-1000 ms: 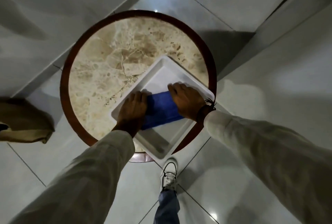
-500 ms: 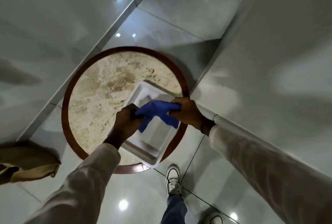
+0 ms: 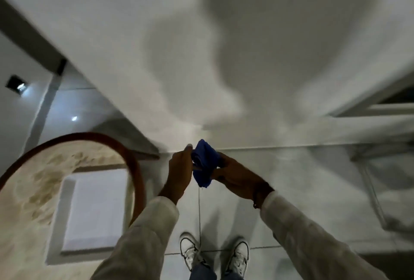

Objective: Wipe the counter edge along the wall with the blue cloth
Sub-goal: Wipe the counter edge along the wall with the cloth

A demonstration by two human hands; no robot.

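Blue cloth (image 3: 204, 163) bunched, left hand (image 3: 180, 173) and right hand (image 3: 233, 175) both closed on it, right of round table (image 3: 134, 167), white tray (image 3: 67, 192) on table.

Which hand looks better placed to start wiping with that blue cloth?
Probably the right hand: it grips the blue cloth from the side away from the round table. The left hand also holds it, so it's close.
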